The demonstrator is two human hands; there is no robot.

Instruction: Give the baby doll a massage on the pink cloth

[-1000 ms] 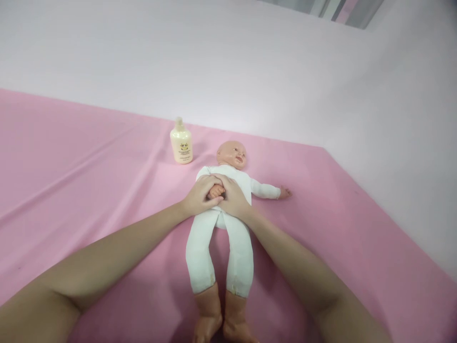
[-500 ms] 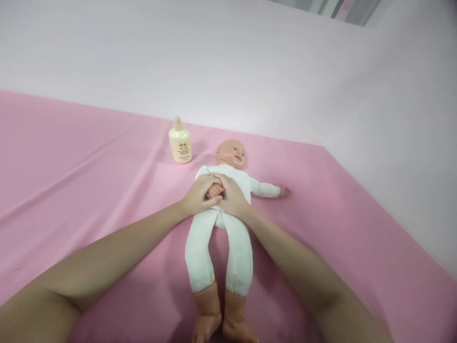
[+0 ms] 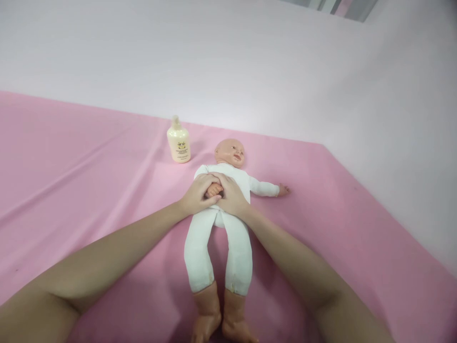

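A baby doll [image 3: 237,243] with a white cloth body lies on its back, head away from me and feet near me. My left hand [image 3: 197,194] and my right hand [image 3: 231,194] meet over its belly, both closed around the doll's hand [image 3: 213,190], whose small fingers show between my thumbs and palms. My fingertips touch or overlap at the top; some of them are hidden. The doll's other arm [image 3: 266,187] stretches out to the right. Its bald head [image 3: 228,152] is turned to the right.
A cream-coloured lotion bottle [image 3: 179,145] with a printed label stands upright to the left of the doll's head. Under everything lies a pink cloth [image 3: 107,181] with creases on the left. Beyond its edge is a white surface [image 3: 178,57].
My hands keep the same hold on the doll's hand. The whole view has shifted very slightly; doll and bottle stay where they were.
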